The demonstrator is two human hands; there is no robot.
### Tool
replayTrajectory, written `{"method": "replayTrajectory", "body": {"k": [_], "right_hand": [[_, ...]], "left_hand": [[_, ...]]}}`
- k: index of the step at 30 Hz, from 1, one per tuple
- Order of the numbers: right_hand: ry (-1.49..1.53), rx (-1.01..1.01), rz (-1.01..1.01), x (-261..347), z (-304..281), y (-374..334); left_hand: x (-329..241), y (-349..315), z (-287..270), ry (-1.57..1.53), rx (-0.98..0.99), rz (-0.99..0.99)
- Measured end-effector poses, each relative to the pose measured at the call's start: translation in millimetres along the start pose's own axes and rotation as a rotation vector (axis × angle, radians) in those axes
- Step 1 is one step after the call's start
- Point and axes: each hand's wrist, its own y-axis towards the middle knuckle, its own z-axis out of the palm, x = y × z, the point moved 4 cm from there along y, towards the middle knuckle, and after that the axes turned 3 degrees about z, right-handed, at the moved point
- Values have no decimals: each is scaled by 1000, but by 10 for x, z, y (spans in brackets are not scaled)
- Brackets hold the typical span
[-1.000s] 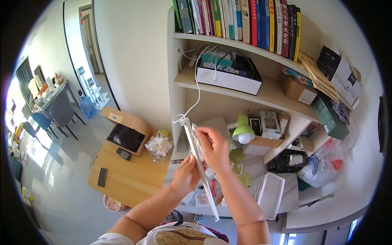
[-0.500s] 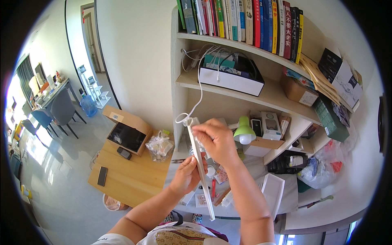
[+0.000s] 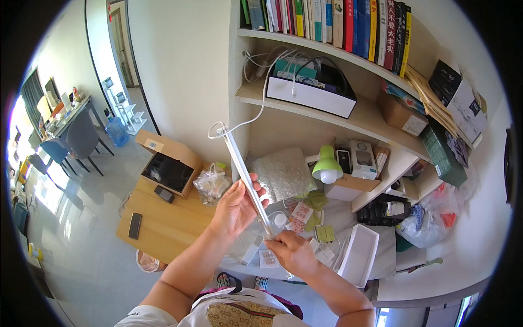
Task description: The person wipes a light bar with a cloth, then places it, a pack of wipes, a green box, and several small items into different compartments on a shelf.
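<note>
Head view: the person holds a long white light bar (image 3: 245, 171) up in front of the shelves, tilted, its top end leaning left toward the wall and its lower end running down to the desk edge. A white cable (image 3: 256, 111) leaves the top end in a small loop and climbs to the shelf above.

The left hand (image 3: 235, 207) is on the bar's middle stretch, palm open toward the camera, fingers curled round it from the left, thumb beside it. The right hand (image 3: 293, 252) sits lower, closed on the bar's bottom part, knuckles up. The two hands are near each other along the bar but not touching.

Behind the bar lies a sheet of bubble wrap (image 3: 283, 174), propped at the back of the desk (image 3: 381, 256). Just right of it stands a green lamp (image 3: 327, 163) with its white bulb facing down, next to a cardboard box (image 3: 348, 188) carrying small gadgets. Below the right hand, small cards and packets are scattered, and a white open box (image 3: 359, 253) rests at the desk's front.

On the shelf above, a white tray (image 3: 310, 92) holds cables and chargers. The top shelf carries a row of books (image 3: 348, 22).

Left of the person, lower down, a wooden table (image 3: 163, 223) bears a black-lined carton (image 3: 169, 166), a clear bag (image 3: 211, 184) and two dark phones (image 3: 134, 225). Far left, grey chairs (image 3: 81, 136) stand by a cluttered desk.
</note>
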Motion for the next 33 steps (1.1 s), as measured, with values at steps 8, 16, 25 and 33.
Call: {"method": "replayTrajectory", "body": {"k": [8,16,25,33], "right_hand": [[-157,345,175,-83,84,-469],[154,-435,338,-165,-263,445],[-103,-342,461,-166,70,176],[-227,-85,673,-422,35,-556]], "left_hand": [[95,86,-52,27,-118,53],[362,21,-51,46,-177,51],[215,66,-84,87,-233,154],[27,177,-313,40,-250,181]]}}
